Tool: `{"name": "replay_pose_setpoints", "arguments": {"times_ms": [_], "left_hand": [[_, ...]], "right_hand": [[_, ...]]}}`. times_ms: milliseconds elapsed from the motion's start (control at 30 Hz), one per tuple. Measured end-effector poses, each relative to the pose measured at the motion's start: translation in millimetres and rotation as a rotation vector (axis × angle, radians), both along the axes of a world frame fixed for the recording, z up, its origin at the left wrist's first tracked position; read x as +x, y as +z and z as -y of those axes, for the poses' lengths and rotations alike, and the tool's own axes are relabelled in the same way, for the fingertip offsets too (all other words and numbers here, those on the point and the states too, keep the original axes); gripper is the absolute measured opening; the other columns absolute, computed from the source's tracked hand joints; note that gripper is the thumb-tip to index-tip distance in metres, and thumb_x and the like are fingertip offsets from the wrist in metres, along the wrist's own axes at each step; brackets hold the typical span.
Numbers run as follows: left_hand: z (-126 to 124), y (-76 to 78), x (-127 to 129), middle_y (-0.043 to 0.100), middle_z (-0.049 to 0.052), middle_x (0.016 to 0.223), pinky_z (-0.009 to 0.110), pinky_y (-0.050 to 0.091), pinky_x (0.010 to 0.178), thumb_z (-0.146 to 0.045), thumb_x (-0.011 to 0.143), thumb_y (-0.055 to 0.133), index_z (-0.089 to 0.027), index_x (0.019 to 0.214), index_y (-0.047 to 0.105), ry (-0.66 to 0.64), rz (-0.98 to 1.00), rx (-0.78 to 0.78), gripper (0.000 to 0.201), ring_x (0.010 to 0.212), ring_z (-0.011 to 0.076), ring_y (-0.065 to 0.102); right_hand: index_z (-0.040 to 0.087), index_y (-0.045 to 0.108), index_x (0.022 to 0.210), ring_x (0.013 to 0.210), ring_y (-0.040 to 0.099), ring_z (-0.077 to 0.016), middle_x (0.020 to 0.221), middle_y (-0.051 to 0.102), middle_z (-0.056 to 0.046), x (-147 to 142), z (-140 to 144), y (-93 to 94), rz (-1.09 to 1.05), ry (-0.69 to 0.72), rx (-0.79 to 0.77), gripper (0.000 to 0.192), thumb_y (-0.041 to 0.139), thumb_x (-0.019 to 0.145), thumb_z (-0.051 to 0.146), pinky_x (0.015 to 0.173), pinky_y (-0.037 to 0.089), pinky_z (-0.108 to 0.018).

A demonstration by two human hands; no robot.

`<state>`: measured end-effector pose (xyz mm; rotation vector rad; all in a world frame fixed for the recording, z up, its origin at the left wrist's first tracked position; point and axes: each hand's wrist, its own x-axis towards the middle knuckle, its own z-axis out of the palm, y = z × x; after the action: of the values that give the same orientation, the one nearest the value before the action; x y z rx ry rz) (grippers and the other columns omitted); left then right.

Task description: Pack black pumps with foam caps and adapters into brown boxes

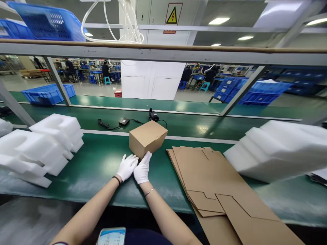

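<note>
Your two gloved hands sit side by side at the near bottom edge of the cardboard box [147, 138], which stands closed on the green bench top [102, 163], just past centre toward 12 o'clock from you. Your left hand [127, 166] lies nearly flat, fingers spread and extended, fingertips touching the box's near lower corner; it grips nothing. Your right hand [142, 168] is likewise open and flat, its fingers pressed against the same lower edge, just beside the left. With both palms low and fingers forward, you are bracing or pushing the box at its base, not lifting it; I judge that this keeps it from tipping.

The stack of flat cardboard blanks [212, 183] lies at 3 o'clock of your hands, fanned so that each edge can be caught, within easy reach of the right hand. White foam inserts [43, 146] are piled at 9 o'clock, and more foam [276, 149] farther out at 2 o'clock. A black adapter with its cable [124, 121] lies beyond the box at 12 o'clock, near it but apart. A phone [111, 236] rests by your lap at 6 o'clock.
</note>
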<state>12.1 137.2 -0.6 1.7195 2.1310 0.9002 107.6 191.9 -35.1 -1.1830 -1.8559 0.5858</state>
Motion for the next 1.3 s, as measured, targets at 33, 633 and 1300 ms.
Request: {"name": "replay_pose_setpoints", "arguments": {"times_ms": [33, 633, 1300], "left_hand": [[-10.5, 0.4, 1.7, 0.063, 0.004, 0.148, 0.057, 0.019, 0.132, -0.038, 0.109, 0.035, -0.026, 0.138, 0.067, -0.031, -0.038, -0.015, 0.045, 0.151, 0.0259, 0.044], [-54.0, 4.4, 4.1, 0.054, 0.015, 0.156, 0.058, 0.028, 0.125, -0.024, 0.102, 0.046, -0.019, 0.142, 0.063, 0.035, -0.374, -0.038, 0.044, 0.149, 0.0353, 0.043], [-3.7, 14.8, -21.0, 0.052, 0.017, 0.157, 0.059, 0.028, 0.123, -0.044, 0.104, 0.047, -0.019, 0.146, 0.061, 0.148, -0.487, -0.097, 0.051, 0.147, 0.0401, 0.043]], "right_hand": [[0.003, 0.002, 0.165, 0.162, 0.014, -0.0379, 0.173, 0.007, -0.029, 3.6, -11.6, 2.0, 0.002, -0.037, -0.014, 0.087, 0.043, 0.096, 0.037, 0.127, 0.027, -0.057], [0.005, 0.052, 0.147, 0.122, 0.063, -0.0327, 0.13, 0.064, -0.026, 7.4, -59.5, 26.8, 0.052, -0.102, -0.136, 0.056, 0.039, 0.101, 0.035, 0.104, 0.052, -0.047], [0.012, 0.047, 0.156, 0.153, 0.035, -0.0346, 0.166, 0.04, -0.02, 26.0, -222.9, 100.4, 0.762, 0.208, -0.176, 0.07, 0.056, 0.099, 0.05, 0.124, 0.026, -0.048]]}}
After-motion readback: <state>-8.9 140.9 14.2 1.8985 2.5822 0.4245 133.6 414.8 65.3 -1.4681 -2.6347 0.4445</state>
